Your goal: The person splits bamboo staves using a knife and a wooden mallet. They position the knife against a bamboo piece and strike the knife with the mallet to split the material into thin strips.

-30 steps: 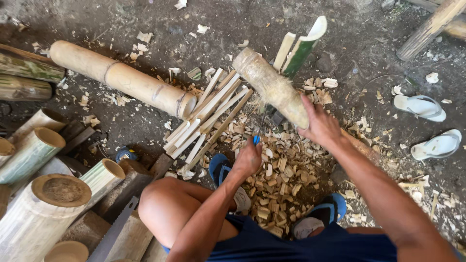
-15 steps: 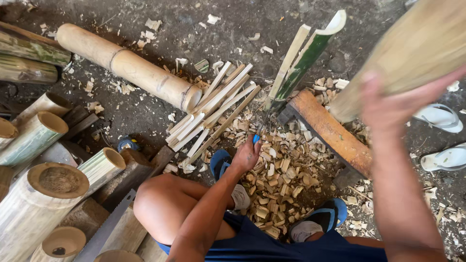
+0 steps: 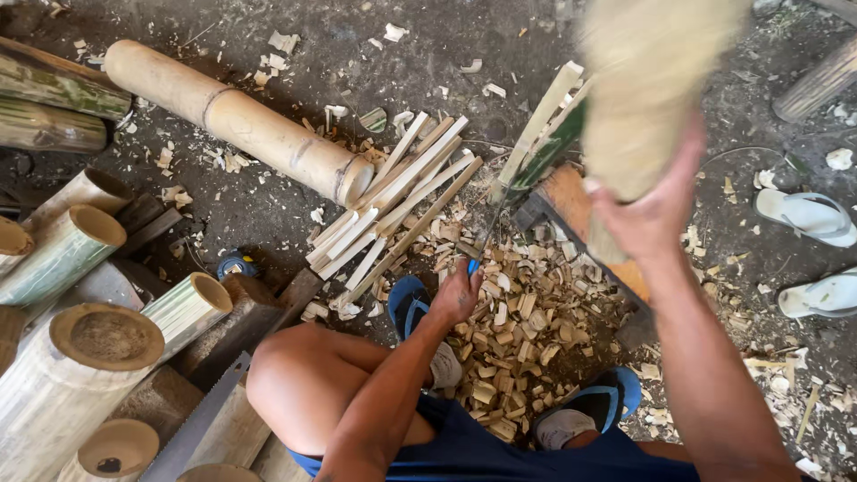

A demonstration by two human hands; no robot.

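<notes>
Seated among cut bamboo, we raise our right arm high, its forearm running up the right of the view, and our right hand (image 3: 647, 214) is clamped around the lower end of a thick bamboo section (image 3: 652, 98), lifted close to the camera and blurred. Below it lies the orange wooden block (image 3: 580, 223) on the dirt, with a green split piece (image 3: 549, 147) leaning at its far end. Our left arm stretches forward over the bent knee; our left hand (image 3: 457, 299) is clenched on the blue handle of a blade (image 3: 486, 234) pointing toward the block, well below the raised bamboo. A fan of pale split slats (image 3: 397, 201) lies left of the blade, chips (image 3: 513, 330) heaped under the hand, and a long bamboo log (image 3: 237, 120) lies beyond.
</notes>
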